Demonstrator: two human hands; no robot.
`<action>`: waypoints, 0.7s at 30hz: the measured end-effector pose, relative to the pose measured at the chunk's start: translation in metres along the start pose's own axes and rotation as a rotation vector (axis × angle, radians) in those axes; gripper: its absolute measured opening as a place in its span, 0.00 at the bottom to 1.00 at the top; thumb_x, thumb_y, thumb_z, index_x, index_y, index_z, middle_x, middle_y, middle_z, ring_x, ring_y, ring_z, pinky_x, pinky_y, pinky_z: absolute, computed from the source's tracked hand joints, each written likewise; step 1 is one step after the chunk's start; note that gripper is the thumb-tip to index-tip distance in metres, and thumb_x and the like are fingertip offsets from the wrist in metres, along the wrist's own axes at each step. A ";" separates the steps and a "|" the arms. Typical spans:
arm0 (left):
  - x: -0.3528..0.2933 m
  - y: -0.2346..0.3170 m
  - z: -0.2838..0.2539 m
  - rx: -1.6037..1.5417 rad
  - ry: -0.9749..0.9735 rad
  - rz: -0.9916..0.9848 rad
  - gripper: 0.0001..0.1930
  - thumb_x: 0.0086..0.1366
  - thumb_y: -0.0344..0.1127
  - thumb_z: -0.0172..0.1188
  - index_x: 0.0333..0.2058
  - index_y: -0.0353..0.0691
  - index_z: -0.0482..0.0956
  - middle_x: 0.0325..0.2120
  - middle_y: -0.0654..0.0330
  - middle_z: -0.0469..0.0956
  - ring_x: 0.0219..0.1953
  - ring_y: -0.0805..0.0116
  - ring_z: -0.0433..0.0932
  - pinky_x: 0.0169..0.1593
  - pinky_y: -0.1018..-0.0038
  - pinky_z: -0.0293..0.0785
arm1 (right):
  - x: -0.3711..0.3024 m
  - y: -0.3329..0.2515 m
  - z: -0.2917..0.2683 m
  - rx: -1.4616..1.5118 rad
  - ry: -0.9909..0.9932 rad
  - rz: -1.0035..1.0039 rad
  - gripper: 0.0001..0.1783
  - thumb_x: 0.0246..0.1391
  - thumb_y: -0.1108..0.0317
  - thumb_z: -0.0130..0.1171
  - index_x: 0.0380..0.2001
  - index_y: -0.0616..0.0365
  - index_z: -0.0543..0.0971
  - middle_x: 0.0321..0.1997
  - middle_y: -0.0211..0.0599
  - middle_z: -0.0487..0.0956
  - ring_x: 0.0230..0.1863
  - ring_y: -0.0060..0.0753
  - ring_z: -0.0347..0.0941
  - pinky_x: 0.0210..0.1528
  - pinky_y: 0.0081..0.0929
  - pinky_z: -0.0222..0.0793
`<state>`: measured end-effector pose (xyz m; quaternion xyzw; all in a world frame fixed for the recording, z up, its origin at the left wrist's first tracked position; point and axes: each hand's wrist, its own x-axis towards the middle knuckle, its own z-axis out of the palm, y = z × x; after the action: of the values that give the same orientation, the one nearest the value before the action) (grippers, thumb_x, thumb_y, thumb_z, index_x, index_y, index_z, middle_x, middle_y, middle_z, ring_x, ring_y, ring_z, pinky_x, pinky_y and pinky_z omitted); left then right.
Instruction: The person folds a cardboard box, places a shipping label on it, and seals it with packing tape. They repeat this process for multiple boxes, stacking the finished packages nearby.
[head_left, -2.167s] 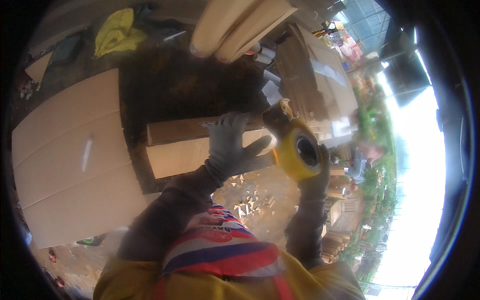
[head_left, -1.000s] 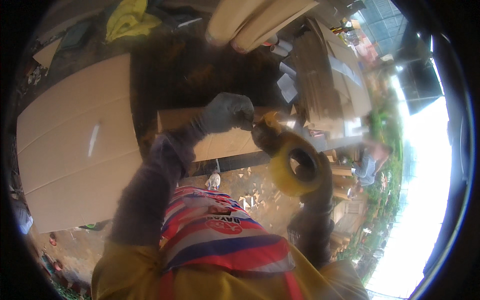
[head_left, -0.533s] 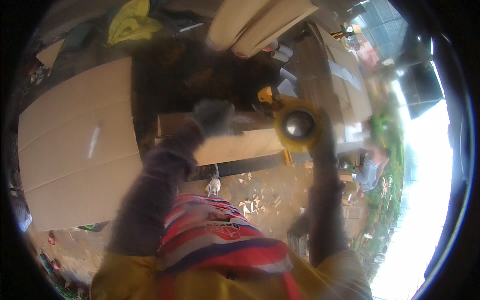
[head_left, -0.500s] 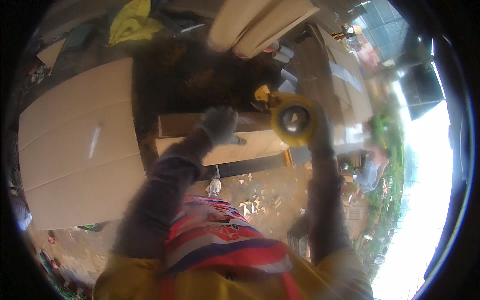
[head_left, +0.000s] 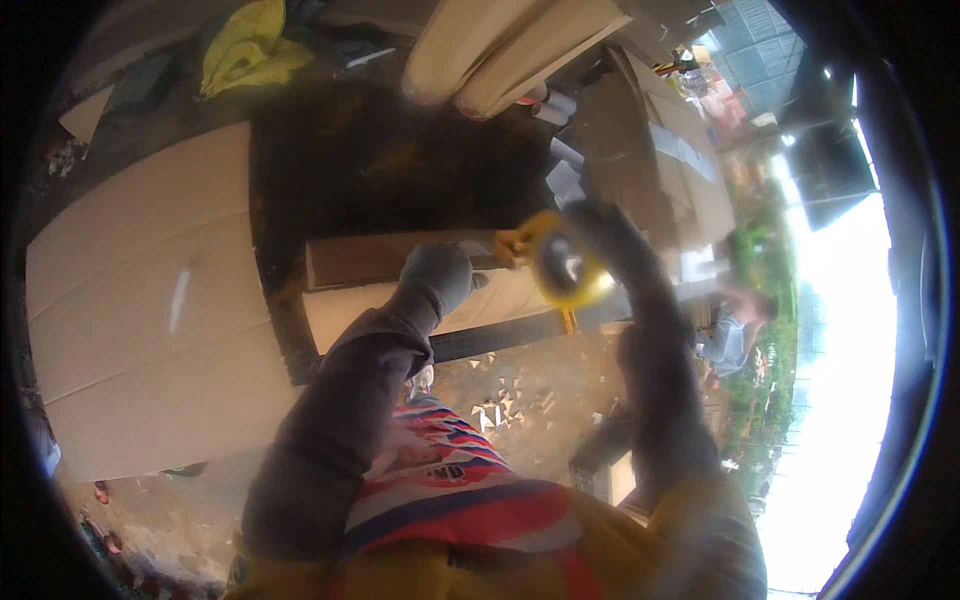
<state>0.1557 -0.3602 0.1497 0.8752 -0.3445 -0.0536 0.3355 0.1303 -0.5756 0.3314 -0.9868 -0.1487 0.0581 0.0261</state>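
A long cardboard box lies across the dark work surface in front of me. My left hand, in a grey glove, is closed over its upper edge, with the thumb against the near side. My right hand grips a yellow tape dispenser fitted with a large roll of tape. The dispenser's orange-yellow head is at the box's upper edge, to the right of my left hand. Motion blurs the right hand, and whether the head touches the box I cannot tell.
To the left lies a large flat cardboard sheet. Big rolled cardboard and a yellow cloth are at the far side. More cardboard boxes stand at the right. Scraps litter the floor; another person is beyond.
My right hand has tilted the tape dispenser and brought its head left and down to the box's edge. My left hand's fingers have curled in more on the box.
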 end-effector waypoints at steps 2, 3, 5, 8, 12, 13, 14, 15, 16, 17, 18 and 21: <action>0.002 -0.002 0.006 -0.090 0.122 0.072 0.22 0.60 0.55 0.61 0.45 0.47 0.81 0.33 0.54 0.83 0.35 0.55 0.83 0.40 0.61 0.78 | -0.059 -0.035 -0.017 0.365 0.051 0.296 0.09 0.53 0.70 0.57 0.37 0.61 0.79 0.41 0.49 0.80 0.43 0.41 0.78 0.45 0.34 0.72; 0.002 -0.002 0.007 -0.097 0.160 0.113 0.22 0.59 0.54 0.61 0.47 0.49 0.80 0.34 0.54 0.83 0.36 0.56 0.83 0.40 0.61 0.78 | -0.078 -0.052 -0.011 0.384 -0.007 0.439 0.09 0.55 0.70 0.56 0.39 0.62 0.78 0.43 0.50 0.79 0.45 0.43 0.77 0.48 0.36 0.71; 0.001 0.001 -0.001 -0.090 0.114 0.095 0.22 0.59 0.53 0.62 0.49 0.50 0.80 0.37 0.53 0.83 0.39 0.57 0.82 0.43 0.62 0.77 | -0.091 -0.074 0.026 0.274 -0.200 0.622 0.11 0.56 0.68 0.55 0.40 0.63 0.77 0.44 0.53 0.79 0.48 0.49 0.76 0.51 0.42 0.70; -0.009 0.009 -0.030 -0.070 -0.011 0.056 0.22 0.58 0.53 0.63 0.48 0.49 0.80 0.39 0.53 0.83 0.40 0.58 0.82 0.45 0.62 0.76 | -0.073 -0.073 0.098 0.738 -0.101 0.768 0.15 0.55 0.64 0.60 0.43 0.62 0.80 0.46 0.41 0.81 0.46 0.32 0.77 0.51 0.32 0.71; -0.053 -0.014 -0.084 0.239 0.071 -0.002 0.21 0.59 0.54 0.62 0.40 0.42 0.80 0.30 0.53 0.82 0.33 0.56 0.82 0.37 0.61 0.77 | -0.070 -0.038 0.104 0.092 -0.131 0.135 0.10 0.48 0.65 0.63 0.34 0.57 0.81 0.38 0.43 0.80 0.40 0.41 0.78 0.47 0.36 0.73; -0.061 -0.020 -0.089 0.416 -0.034 -0.116 0.21 0.59 0.55 0.61 0.37 0.40 0.80 0.27 0.53 0.82 0.31 0.56 0.82 0.35 0.60 0.77 | -0.071 -0.029 0.086 -0.198 -0.061 -0.144 0.10 0.45 0.65 0.63 0.32 0.57 0.80 0.34 0.42 0.79 0.36 0.39 0.78 0.44 0.36 0.74; -0.066 -0.024 -0.088 0.371 -0.013 -0.098 0.21 0.59 0.55 0.61 0.34 0.40 0.80 0.24 0.54 0.81 0.29 0.56 0.81 0.32 0.60 0.76 | -0.070 -0.023 0.064 -0.126 -0.069 -0.101 0.10 0.47 0.65 0.62 0.33 0.58 0.80 0.34 0.42 0.79 0.36 0.38 0.78 0.43 0.34 0.74; -0.069 -0.026 -0.084 0.342 -0.047 -0.141 0.22 0.59 0.56 0.61 0.31 0.39 0.80 0.22 0.55 0.80 0.27 0.56 0.81 0.30 0.59 0.76 | -0.063 -0.019 0.042 0.058 0.006 -0.004 0.11 0.49 0.65 0.61 0.34 0.58 0.80 0.35 0.41 0.80 0.37 0.37 0.79 0.43 0.33 0.74; -0.070 -0.026 -0.076 0.290 -0.062 -0.158 0.22 0.59 0.56 0.60 0.29 0.39 0.79 0.19 0.55 0.79 0.25 0.57 0.80 0.27 0.59 0.75 | -0.051 -0.018 0.023 0.237 0.136 -0.004 0.11 0.51 0.65 0.61 0.36 0.59 0.80 0.36 0.41 0.80 0.37 0.35 0.79 0.42 0.31 0.74; -0.069 -0.025 -0.068 0.317 -0.042 -0.159 0.22 0.59 0.56 0.60 0.28 0.40 0.79 0.19 0.56 0.78 0.24 0.57 0.80 0.27 0.59 0.75 | -0.030 -0.019 0.011 0.249 0.183 0.051 0.11 0.53 0.65 0.60 0.37 0.59 0.80 0.36 0.40 0.80 0.38 0.34 0.79 0.41 0.30 0.74; -0.068 -0.021 -0.059 0.318 -0.018 -0.141 0.22 0.59 0.57 0.60 0.26 0.40 0.79 0.18 0.56 0.78 0.24 0.57 0.80 0.26 0.59 0.75 | -0.004 -0.023 0.007 0.327 0.298 0.007 0.11 0.55 0.65 0.59 0.39 0.60 0.80 0.37 0.40 0.81 0.38 0.33 0.79 0.41 0.29 0.74; -0.064 -0.008 -0.047 0.416 0.091 -0.104 0.22 0.58 0.57 0.61 0.23 0.41 0.79 0.18 0.57 0.78 0.23 0.57 0.80 0.26 0.59 0.74 | 0.091 -0.042 0.040 0.353 0.223 0.157 0.09 0.53 0.66 0.58 0.36 0.58 0.79 0.36 0.43 0.81 0.38 0.39 0.79 0.40 0.32 0.75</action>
<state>0.1272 -0.2895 0.1721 0.9436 -0.2872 0.0409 0.1599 0.1993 -0.5076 0.2846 -0.9759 -0.0551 -0.0242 0.2099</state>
